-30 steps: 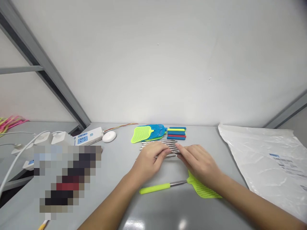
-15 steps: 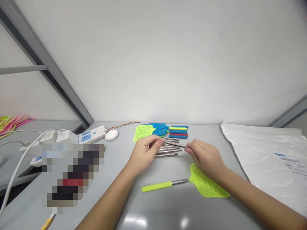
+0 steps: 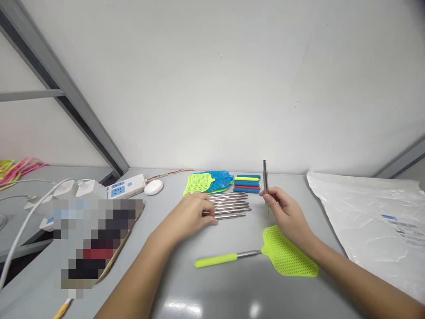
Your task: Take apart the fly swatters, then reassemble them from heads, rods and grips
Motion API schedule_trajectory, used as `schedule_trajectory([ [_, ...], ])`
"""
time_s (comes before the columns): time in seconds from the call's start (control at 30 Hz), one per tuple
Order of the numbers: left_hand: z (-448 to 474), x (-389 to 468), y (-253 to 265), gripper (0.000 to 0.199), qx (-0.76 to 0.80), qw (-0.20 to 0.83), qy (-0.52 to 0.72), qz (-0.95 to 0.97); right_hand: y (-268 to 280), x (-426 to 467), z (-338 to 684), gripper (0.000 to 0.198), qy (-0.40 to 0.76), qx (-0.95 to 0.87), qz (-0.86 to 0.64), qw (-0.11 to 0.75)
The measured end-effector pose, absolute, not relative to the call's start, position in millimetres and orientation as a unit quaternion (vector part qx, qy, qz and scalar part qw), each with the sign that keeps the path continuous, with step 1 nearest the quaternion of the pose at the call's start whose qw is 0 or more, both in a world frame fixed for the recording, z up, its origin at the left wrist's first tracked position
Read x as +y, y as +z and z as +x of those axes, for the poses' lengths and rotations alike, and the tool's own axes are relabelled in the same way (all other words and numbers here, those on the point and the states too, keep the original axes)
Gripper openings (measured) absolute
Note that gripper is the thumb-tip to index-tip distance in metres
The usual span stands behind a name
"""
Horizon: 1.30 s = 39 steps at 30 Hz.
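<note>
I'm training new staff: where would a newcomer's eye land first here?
Probably on the lime swatter, lying across the front. Behind it, the right hand holds a metal rod upright. Farther left, the left hand is at a row of rods.

The scene is viewed from the person's head, forward and downward, across a grey tabletop (image 3: 219,288) towards a far wall (image 3: 215,97). The left hand (image 3: 194,210) and right hand (image 3: 288,212) are framed fairly near, around the middle; a power strip (image 3: 129,188) is taken in at left, a plastic bag (image 3: 358,212), partly cut off, at right.
</note>
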<state>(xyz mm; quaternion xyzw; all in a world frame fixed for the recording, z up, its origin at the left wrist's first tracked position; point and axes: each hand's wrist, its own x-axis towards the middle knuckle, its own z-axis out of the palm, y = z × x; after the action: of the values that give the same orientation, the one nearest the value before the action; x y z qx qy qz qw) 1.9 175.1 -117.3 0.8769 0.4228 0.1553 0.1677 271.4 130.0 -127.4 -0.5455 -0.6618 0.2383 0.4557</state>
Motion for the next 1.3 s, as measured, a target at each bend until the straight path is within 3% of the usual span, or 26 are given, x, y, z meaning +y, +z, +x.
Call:
schedule_trajectory([
  [0.33,24,169,-126,0.007,0.42,0.146,0.184,0.877,-129,134,267,0.034,0.449,-0.559,-0.541,0.441],
  [0.6,23,173,-130,0.017,0.401,0.106,0.157,0.896,-133,127,260,0.036,0.688,-0.467,-0.459,0.313],
  [0.77,37,167,-131,0.024,0.418,0.081,0.177,0.887,-137,115,251,0.033,0.789,-0.348,-0.401,0.309],
  [0.9,41,161,-125,0.028,0.425,0.115,0.201,0.875,-138,109,245,0.031,0.81,-0.321,-0.365,0.328],
  [1.1,40,157,-124,0.016,0.373,0.166,0.174,0.896,-135,108,243,0.029,0.822,-0.331,-0.338,0.317],
  [1.3,41,156,-129,0.008,0.372,0.166,0.149,0.901,-128,114,253,0.035,0.729,-0.466,-0.424,0.266],
])
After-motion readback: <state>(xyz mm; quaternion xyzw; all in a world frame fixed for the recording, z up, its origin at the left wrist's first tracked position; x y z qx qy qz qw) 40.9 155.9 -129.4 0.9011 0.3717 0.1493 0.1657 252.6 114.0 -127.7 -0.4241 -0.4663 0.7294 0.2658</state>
